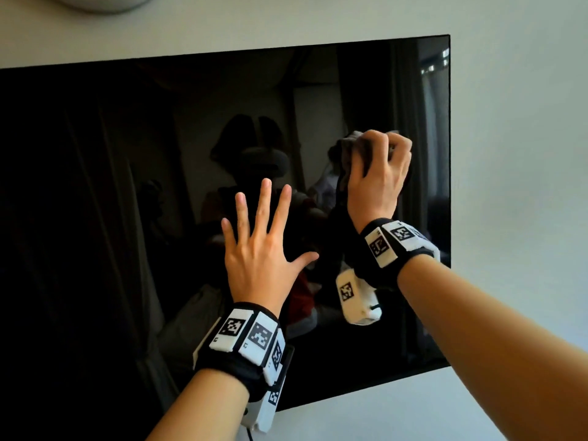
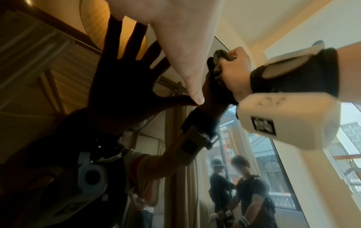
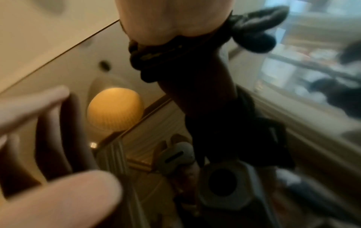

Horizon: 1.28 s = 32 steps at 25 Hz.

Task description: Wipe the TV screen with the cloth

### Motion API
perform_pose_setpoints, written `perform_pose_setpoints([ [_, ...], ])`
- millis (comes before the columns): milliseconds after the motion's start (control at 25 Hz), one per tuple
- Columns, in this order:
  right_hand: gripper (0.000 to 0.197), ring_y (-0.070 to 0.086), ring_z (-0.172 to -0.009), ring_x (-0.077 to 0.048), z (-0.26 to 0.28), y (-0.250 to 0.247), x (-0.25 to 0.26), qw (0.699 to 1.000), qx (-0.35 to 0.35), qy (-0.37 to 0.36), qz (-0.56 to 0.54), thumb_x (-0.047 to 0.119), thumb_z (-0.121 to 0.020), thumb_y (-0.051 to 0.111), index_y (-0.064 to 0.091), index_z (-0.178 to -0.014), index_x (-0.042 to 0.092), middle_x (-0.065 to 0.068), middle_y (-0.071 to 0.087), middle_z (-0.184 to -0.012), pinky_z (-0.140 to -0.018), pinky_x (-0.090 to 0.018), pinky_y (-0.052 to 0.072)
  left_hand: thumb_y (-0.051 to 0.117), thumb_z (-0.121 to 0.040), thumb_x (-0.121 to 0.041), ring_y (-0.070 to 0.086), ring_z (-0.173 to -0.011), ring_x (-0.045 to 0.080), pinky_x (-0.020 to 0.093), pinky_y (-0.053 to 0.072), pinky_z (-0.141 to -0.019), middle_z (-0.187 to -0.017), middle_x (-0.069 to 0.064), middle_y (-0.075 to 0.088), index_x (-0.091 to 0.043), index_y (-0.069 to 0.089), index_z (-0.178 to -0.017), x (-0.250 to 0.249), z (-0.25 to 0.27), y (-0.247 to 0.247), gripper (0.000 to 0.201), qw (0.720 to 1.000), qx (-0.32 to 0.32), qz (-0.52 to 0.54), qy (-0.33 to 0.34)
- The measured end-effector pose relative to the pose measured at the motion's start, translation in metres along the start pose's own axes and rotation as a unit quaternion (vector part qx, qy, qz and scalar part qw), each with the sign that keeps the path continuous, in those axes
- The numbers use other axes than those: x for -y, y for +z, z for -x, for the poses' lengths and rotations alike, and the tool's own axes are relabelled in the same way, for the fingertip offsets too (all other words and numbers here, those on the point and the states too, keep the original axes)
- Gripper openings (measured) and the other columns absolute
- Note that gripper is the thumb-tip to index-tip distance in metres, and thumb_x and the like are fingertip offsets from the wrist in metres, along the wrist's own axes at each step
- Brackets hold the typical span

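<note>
A dark wall-mounted TV screen (image 1: 127, 218) fills the head view and mirrors the room. My left hand (image 1: 261, 246) lies flat against the glass near its middle, fingers straight and spread. My right hand (image 1: 378, 173) grips a bunched grey cloth (image 1: 351, 140) and holds it against the screen's upper right part. The left wrist view shows the same cloth (image 2: 217, 64) bunched in the right hand (image 2: 234, 72), next to my left thumb (image 2: 193, 86). In the blurred right wrist view the cloth (image 3: 252, 32) bulges out beside my palm, against the glass (image 3: 82, 61).
Pale wall (image 1: 521, 154) surrounds the TV on the right, above and below. The screen's right edge (image 1: 450, 154) runs close to my right hand. A round white fitting (image 1: 98, 1) shows at the top left. The screen reflects a lamp (image 3: 115, 108), curtains and people.
</note>
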State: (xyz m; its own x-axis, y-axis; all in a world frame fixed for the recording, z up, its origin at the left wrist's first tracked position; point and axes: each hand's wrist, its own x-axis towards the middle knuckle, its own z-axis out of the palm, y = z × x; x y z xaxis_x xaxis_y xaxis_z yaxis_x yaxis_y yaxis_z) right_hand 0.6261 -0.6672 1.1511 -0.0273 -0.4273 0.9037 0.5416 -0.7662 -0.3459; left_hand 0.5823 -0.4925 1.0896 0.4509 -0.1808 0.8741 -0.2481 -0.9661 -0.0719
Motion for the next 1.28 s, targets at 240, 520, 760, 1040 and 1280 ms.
perform_pose_setpoints([
  [240, 0.017, 0.043, -0.1, -0.02, 0.016, 0.006, 0.017, 0.999, 0.023, -0.037, 0.027, 0.021, -0.094, 0.057, 0.056, -0.11, 0.018, -0.01, 0.046, -0.113, -0.089, -0.044, 0.046, 0.067, -0.065, -0.076, 0.007, -0.15, 0.036, 0.058, 0.019, -0.117, -0.165, 0.003, 0.006, -0.029, 0.006, -0.157, 0.033, 0.013, -0.012, 0.12, 1.0, 0.006, 0.014, 0.012],
  [520, 0.018, 0.043, -0.095, -0.022, 0.046, 0.022, 0.048, 0.987, 0.081, -0.134, 0.045, 0.022, -0.092, 0.059, 0.055, -0.109, 0.022, -0.007, 0.044, -0.111, -0.087, -0.04, 0.043, 0.055, -0.062, -0.085, 0.0, -0.147, 0.047, 0.081, 0.017, -0.1, -0.165, 0.002, -0.001, -0.029, 0.005, -0.157, 0.084, 0.034, -0.016, 0.121, 0.998, 0.028, -0.031, -0.042],
  [760, 0.017, 0.042, -0.094, -0.021, 0.056, 0.03, 0.06, 0.986, 0.083, -0.144, 0.031, 0.023, -0.092, 0.058, 0.056, -0.109, 0.021, -0.006, 0.044, -0.11, -0.086, -0.04, 0.044, 0.052, -0.063, -0.085, 0.005, -0.147, 0.046, 0.081, 0.022, -0.098, -0.165, 0.001, 0.003, -0.029, 0.009, -0.157, 0.084, 0.035, -0.012, 0.118, 0.998, 0.014, -0.035, -0.044],
  [1040, 0.016, 0.043, -0.097, -0.021, 0.071, 0.038, 0.077, 0.995, 0.064, -0.079, 0.012, 0.022, -0.093, 0.059, 0.059, -0.109, 0.02, -0.007, 0.045, -0.111, -0.09, -0.04, 0.044, 0.053, -0.065, -0.084, 0.003, -0.147, 0.045, 0.079, 0.023, -0.101, -0.165, 0.0, -0.003, -0.029, 0.001, -0.157, 0.082, 0.035, -0.015, 0.119, 0.998, 0.036, -0.027, -0.053],
  [1280, 0.017, 0.036, -0.095, -0.01, 0.059, 0.049, 0.092, 0.999, -0.008, 0.045, 0.003, 0.021, -0.094, 0.058, 0.053, -0.11, 0.023, -0.007, 0.045, -0.113, -0.091, -0.044, 0.044, 0.06, -0.062, -0.082, -0.003, -0.146, 0.049, 0.075, 0.023, -0.106, -0.164, 0.012, -0.011, -0.028, -0.012, -0.155, 0.102, 0.042, -0.031, 0.129, 0.998, 0.039, 0.015, -0.055],
])
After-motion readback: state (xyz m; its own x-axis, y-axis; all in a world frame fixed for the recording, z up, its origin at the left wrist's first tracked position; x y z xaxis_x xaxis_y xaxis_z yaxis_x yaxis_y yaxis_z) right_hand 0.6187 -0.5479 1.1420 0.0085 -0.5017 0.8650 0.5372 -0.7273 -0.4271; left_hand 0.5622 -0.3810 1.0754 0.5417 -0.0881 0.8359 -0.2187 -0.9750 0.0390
